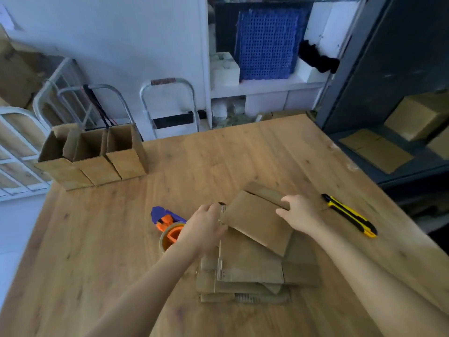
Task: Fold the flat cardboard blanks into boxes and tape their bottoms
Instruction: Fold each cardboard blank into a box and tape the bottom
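Wooden table (218, 154) fills most of the view. Far-left corner: row of three folded boxes (97, 164), upright, tops open, side by side and touching. Near centre, close to the person: stack of flat cardboard blanks (250, 271), edges not squared, lower sheets sticking out at the left and near sides. Top blank (257, 222) lies over the far part of the stack, turned at an angle to the sheets under it and held by both hands; cannot tell whether its near edge touches the stack. Left hand (206, 227): fingers curled round the blank's left edge, gripping it. Right hand (298, 212): grips the blank's far-right edge, thumb on the upper face, fingers wrapped underneath. Tape dispenser (167, 222), blue and orange with a roll of brown tape, lies on the table just left of the left wrist, partly hidden by it. Yellow-and-black utility knife (349, 215) lies on the table right of the right hand, apart from it.
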